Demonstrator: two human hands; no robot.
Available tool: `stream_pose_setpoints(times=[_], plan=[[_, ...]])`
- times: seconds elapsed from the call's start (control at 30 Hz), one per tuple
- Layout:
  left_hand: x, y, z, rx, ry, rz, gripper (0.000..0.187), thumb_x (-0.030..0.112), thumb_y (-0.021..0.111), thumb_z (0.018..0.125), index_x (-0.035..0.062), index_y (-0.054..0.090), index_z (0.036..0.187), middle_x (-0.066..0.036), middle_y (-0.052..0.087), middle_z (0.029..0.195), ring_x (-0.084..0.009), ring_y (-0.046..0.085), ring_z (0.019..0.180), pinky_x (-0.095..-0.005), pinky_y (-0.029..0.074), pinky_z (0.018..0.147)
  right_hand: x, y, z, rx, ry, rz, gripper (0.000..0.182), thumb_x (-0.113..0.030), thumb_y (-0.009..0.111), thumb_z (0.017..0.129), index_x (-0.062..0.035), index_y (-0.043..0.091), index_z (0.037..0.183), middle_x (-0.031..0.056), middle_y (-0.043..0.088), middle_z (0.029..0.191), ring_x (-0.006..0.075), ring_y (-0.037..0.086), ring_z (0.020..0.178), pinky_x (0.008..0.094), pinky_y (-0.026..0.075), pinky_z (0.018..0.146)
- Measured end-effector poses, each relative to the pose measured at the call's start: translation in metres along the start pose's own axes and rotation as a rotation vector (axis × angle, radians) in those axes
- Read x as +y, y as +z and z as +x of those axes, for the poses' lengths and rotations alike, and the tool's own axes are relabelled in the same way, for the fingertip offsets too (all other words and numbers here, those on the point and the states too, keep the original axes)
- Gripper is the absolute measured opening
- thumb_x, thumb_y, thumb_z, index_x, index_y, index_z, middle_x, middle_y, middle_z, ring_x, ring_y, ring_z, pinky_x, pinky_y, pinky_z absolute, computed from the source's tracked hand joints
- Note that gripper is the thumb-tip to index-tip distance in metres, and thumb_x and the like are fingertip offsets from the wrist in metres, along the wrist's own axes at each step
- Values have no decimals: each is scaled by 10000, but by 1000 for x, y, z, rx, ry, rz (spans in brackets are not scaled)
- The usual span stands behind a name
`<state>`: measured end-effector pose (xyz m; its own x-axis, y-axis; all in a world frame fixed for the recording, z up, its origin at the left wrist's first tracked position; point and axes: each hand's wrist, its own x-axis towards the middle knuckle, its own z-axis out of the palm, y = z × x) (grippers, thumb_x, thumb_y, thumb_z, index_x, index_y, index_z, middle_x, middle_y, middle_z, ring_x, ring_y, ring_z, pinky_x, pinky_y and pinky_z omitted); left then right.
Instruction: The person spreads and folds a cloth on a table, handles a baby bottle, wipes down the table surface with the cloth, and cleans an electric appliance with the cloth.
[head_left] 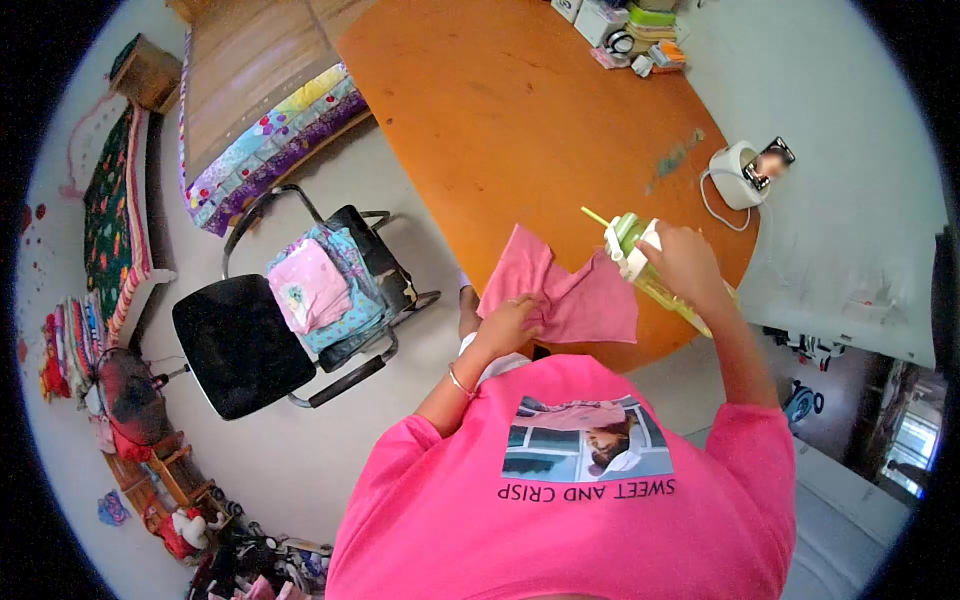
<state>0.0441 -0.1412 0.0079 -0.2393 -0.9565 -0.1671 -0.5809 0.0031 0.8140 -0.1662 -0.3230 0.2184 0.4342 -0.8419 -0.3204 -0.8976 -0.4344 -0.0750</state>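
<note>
A pink cloth [590, 300] lies at the near edge of the orange table, with folds running toward my left hand [510, 326]. The fingers of that hand are closed on the left part of the cloth, and their tips are partly hidden. Above the cloth's right side, my right hand [684, 264] is wrapped round a clear yellow-green water bottle [627, 240] near its white top. The bottle is tilted, its green straw pointing to the upper left and its base to the lower right.
On the orange table [520, 110] stand a white round device [735, 172] with a phone and cable, and stacked boxes [640, 30] at the far corner. To the left is a black chair [245, 345] bearing folded clothes [312, 288]. A bed [270, 140] stands beyond it.
</note>
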Motion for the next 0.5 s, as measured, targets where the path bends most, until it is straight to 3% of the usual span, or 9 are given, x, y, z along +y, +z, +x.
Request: stream_pose_setpoints(times=[0.1, 0.33, 0.43, 0.5], plan=[[-15, 0, -6, -65, -99, 61, 519, 225, 700, 781, 35, 537, 1235, -209, 428, 1402, -368, 446, 1265, -436, 415, 1016, -2, 3, 44, -129, -30, -134, 375, -362, 584, 895, 5, 657, 921, 229, 666, 854, 406, 648, 813, 492, 516, 727], [-32, -6, -15, -111, -125, 125, 547, 208, 702, 772, 9, 527, 1251, -207, 419, 1413, -374, 436, 1274, -417, 408, 1032, -23, 14, 123, -106, -54, -112, 366, -367, 593, 884, -15, 690, 913, 221, 674, 909, 392, 657, 845, 485, 527, 727], [-40, -11, -13, -150, -122, 116, 549, 192, 700, 765, 10, 527, 1253, -190, 424, 1415, -354, 445, 1272, -404, 405, 1036, -27, 15, 142, -152, -86, -137, 394, -378, 626, 861, 12, 683, 857, 242, 667, 853, 410, 652, 801, 480, 519, 705], [-48, -10, -14, -147, -95, 112, 548, 182, 699, 760, 9, 526, 1250, -185, 450, 1395, -347, 466, 1250, -400, 412, 1025, -21, 20, 148, -23, -46, -165, 398, -382, 627, 858, 12, 685, 835, 239, 668, 844, 410, 651, 784, 489, 515, 698]])
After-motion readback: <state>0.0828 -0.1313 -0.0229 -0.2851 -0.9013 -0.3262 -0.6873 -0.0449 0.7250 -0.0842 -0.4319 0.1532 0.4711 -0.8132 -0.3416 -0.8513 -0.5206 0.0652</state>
